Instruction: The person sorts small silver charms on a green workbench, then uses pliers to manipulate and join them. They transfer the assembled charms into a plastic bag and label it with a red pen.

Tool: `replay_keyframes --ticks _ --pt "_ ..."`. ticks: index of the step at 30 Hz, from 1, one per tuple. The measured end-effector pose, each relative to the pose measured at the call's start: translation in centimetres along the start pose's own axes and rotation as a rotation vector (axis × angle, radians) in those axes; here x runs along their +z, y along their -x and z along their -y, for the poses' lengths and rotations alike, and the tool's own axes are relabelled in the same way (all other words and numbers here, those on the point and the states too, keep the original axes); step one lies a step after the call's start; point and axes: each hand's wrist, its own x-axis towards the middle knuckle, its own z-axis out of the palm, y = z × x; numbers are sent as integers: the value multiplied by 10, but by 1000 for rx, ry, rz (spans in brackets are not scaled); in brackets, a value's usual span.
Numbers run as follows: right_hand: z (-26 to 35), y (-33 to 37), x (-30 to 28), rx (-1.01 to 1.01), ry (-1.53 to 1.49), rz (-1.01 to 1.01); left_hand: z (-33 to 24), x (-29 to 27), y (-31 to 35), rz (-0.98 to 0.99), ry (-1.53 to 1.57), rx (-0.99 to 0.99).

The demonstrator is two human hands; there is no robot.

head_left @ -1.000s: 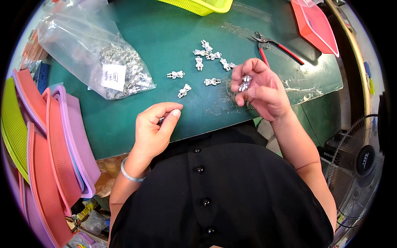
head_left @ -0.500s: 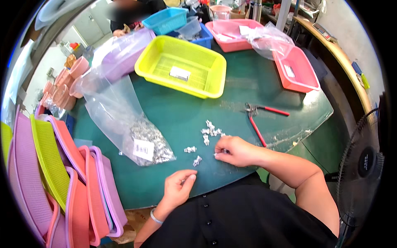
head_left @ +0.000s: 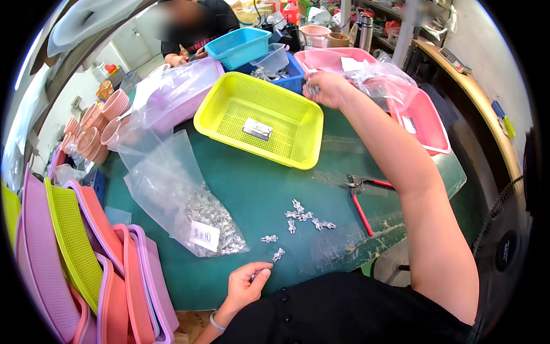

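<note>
1. The right hand [head_left: 325,89] reaches to the tabletop's far edge, fingers curled around small metal pieces above the yellow basket [head_left: 260,123].
2. The left hand [head_left: 247,284] rests at the near edge, pinching one piece.
3. A few loose metal pieces [head_left: 301,221] lie near the front edge; the clear bag of pieces [head_left: 197,215] looks mostly full, so much sorting seems left.
4. Red-handled pliers [head_left: 361,198] lie beside the right forearm.

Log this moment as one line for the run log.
right hand: extended over far edge of yellow mesh basket, small metal parts pinched | left hand: on green table edge, near small silver metal fittings
</note>
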Motion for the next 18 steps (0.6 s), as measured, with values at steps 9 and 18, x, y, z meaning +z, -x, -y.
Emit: replay_keyframes --ticks 9,18 --pt "15 -91 59 5 -54 165 -6 -6 8 -54 93 -199" --pt "-21 113 -6 -537 801 270 -15 6 -7 -62 -242 -58"
